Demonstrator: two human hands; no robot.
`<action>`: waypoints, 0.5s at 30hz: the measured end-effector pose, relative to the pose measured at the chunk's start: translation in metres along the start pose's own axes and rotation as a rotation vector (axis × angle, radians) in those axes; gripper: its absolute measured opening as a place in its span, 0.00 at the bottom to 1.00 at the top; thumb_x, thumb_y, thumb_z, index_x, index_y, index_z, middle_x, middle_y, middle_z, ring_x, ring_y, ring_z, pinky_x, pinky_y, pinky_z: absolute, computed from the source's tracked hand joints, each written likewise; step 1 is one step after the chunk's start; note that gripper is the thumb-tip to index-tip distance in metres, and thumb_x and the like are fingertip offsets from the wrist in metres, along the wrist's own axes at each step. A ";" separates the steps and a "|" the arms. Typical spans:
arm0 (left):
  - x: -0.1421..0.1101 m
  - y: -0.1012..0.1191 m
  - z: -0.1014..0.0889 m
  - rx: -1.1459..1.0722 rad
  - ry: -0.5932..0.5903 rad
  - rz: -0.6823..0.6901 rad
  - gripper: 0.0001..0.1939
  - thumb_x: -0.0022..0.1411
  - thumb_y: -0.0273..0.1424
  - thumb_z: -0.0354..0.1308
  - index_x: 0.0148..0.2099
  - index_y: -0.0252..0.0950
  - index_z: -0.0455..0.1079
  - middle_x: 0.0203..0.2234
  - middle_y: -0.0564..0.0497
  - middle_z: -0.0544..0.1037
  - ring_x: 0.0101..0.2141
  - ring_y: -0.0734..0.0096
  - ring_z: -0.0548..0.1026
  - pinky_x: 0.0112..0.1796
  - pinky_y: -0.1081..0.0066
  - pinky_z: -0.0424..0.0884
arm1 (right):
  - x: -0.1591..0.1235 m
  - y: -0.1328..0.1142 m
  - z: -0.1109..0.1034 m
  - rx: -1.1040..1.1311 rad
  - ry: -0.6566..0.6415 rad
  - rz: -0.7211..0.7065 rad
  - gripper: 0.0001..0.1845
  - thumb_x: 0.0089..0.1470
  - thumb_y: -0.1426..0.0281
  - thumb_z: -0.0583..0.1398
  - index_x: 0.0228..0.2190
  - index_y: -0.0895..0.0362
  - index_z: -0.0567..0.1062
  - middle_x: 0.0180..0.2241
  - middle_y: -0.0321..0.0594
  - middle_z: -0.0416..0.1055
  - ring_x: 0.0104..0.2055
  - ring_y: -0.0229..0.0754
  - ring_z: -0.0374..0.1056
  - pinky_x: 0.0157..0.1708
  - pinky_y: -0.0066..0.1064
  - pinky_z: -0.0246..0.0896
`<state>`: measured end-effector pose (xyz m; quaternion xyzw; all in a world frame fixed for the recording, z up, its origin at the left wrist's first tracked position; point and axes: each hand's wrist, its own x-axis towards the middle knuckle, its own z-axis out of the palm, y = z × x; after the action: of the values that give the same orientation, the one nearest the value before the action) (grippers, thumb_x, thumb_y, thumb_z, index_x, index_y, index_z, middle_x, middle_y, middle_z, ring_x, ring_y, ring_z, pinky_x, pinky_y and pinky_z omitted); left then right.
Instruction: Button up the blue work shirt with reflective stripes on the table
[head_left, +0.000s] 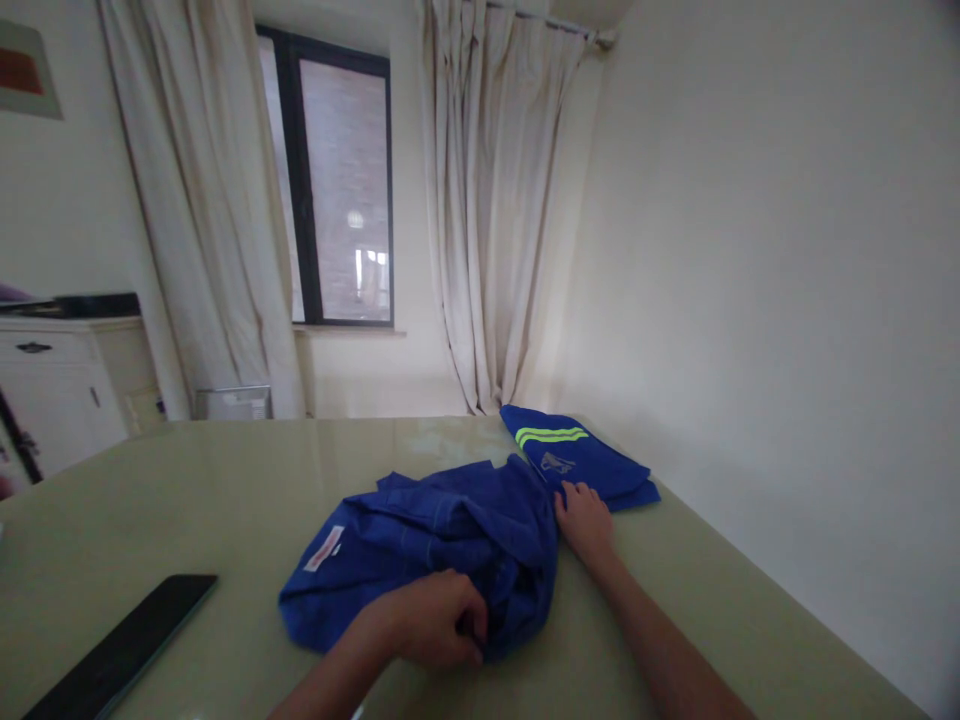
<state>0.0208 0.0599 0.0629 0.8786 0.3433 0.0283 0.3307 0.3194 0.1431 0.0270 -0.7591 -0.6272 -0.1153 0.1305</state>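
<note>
A crumpled blue cloth garment with a white label near its left end lies in a loose heap on the table. My left hand is closed at the front of this heap, its curled fingers gripping the fabric. At the heap's right edge is my right hand, fingers bent and closed on the blue fabric there; the fingertips are partly hidden. Just beyond it lies a folded blue garment with yellow-green stripes and a grey print.
The glossy pale green table meets a white wall on the right. A long flat black object lies at the front left. Behind the table are curtains, a window and a white cabinet.
</note>
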 end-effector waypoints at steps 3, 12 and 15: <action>-0.011 0.000 -0.022 -0.140 -0.118 -0.037 0.10 0.56 0.37 0.60 0.38 0.40 0.78 0.25 0.55 0.80 0.24 0.69 0.75 0.24 0.74 0.67 | 0.001 0.010 0.003 0.063 0.049 0.086 0.23 0.64 0.71 0.46 0.55 0.60 0.72 0.49 0.56 0.72 0.50 0.54 0.68 0.50 0.42 0.59; -0.032 -0.070 -0.060 0.332 0.523 -0.436 0.25 0.52 0.31 0.63 0.53 0.44 0.68 0.52 0.47 0.74 0.49 0.54 0.75 0.47 0.63 0.69 | -0.001 -0.018 -0.009 0.566 0.005 -0.450 0.24 0.65 0.60 0.51 0.58 0.54 0.69 0.57 0.46 0.68 0.59 0.48 0.62 0.60 0.39 0.55; -0.032 -0.085 -0.063 0.360 0.555 -0.460 0.10 0.61 0.29 0.54 0.45 0.44 0.72 0.44 0.49 0.77 0.46 0.56 0.77 0.47 0.61 0.69 | -0.005 -0.043 -0.018 0.470 -0.193 -0.494 0.33 0.56 0.64 0.61 0.61 0.55 0.65 0.57 0.48 0.68 0.56 0.49 0.66 0.55 0.36 0.59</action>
<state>-0.0704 0.1217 0.0665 0.7817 0.6068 0.1290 0.0642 0.2762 0.1396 0.0442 -0.5413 -0.8106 0.0765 0.2099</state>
